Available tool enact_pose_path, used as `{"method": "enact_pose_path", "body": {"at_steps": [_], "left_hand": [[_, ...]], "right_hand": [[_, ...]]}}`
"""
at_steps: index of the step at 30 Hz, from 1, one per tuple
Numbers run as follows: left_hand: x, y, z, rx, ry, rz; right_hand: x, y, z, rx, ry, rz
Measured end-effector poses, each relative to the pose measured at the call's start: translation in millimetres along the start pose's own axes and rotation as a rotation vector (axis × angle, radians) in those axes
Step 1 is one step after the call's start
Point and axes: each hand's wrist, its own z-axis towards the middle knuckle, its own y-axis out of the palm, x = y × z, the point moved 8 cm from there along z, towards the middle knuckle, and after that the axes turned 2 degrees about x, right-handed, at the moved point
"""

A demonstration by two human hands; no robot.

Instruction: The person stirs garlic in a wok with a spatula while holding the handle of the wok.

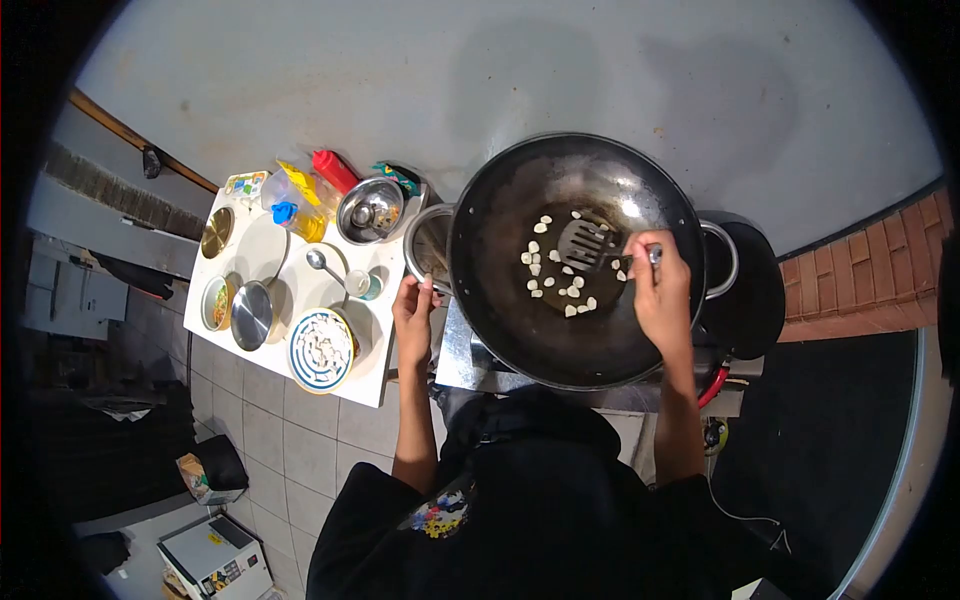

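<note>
A large dark wok (490,330) sits in front of me with several small pale slices (575,292) scattered on its bottom, which look like sliced garlic. My right hand (660,290) is over the wok's right side, closed around the handle of a slotted spatula (582,246). The spatula's slotted head lies among the slices. At the wok's left rim, my left hand (414,312) pinches the lower end of the metal loop handle (412,245). Another loop handle (733,262) sticks out on the right.
On the left, a white table (368,385) bears a blue-patterned plate (322,350) of pale pieces, a steel bowl (370,210), an oil bottle (312,228), a red bottle (334,170), a spoon (318,260) and a small cup (362,285). A black round surface (745,300) is right of the wok.
</note>
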Motion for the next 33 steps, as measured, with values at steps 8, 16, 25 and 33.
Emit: {"method": "enact_pose_path", "body": {"at_steps": [8,16,25,33], "left_hand": [[3,2,-1,0.040,-0.006,-0.068],[-1,0,-1,0.007,-0.024,0.001],[0,1,-2,0.011,-0.023,-0.019],[1,1,0,0.003,-0.024,0.002]], "right_hand": [[12,-44,-14,0.061,0.098,-0.087],[-2,-51,-26,-0.066,0.087,-0.156],[9,-33,-32,-0.070,0.114,0.003],[0,-43,-30,-0.056,0.069,-0.061]]}}
